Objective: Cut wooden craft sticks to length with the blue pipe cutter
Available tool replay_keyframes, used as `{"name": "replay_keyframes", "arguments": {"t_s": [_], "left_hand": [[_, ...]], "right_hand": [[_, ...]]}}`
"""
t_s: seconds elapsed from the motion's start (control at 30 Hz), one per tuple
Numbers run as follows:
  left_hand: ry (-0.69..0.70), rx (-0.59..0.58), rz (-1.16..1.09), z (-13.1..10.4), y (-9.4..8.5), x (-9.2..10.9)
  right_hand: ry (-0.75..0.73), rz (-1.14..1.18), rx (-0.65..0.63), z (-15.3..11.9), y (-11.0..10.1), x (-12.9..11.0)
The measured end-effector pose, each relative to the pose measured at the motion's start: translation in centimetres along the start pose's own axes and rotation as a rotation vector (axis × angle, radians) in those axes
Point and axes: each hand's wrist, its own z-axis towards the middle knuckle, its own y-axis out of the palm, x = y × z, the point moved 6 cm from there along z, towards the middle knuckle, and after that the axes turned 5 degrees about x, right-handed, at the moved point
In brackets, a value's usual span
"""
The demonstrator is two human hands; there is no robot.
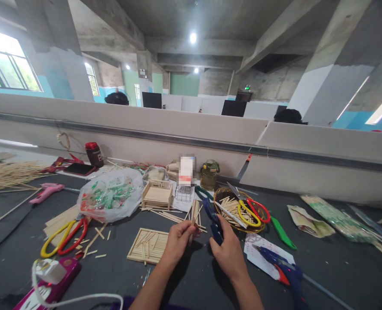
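My left hand (178,239) pinches a small bundle of thin wooden sticks (195,215), held upright over the dark table (333,267). My right hand (228,252) grips the blue handles of cutting pliers (212,215), whose jaws point up beside the sticks. Just left of my left hand lies a flat panel of glued sticks (148,245). A small wooden stick-built frame (157,193) stands behind it.
A clear bowl of cut sticks with red-and-yellow scissors (251,211) sits right of the pliers. A blue glue gun (283,269) lies on paper at right, a pink glue gun (47,191) at left. A plastic bag (109,200), a second pair of scissors (65,237), a power strip (50,284) and a white partition (178,125) surround the area.
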Motion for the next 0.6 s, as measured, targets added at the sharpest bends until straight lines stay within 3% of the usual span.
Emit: {"name": "replay_keyframes", "arguments": {"t_s": [0.13,0.3,0.6], "left_hand": [[0.025,0.047,0.039,-0.1,-0.5,1.5],[0.117,0.021,0.16,-0.3,-0.9,3.7],[0.171,-0.011,0.256,0.2,-2.1,2.9]], "right_hand": [[-0.142,-0.133,-0.075,0.1,-0.5,-0.7],[-0.224,-0.229,-0.148,0.1,-0.9,-1.6],[-0.218,-0.246,-0.195,-0.1,-1.4,-3.1]]}}
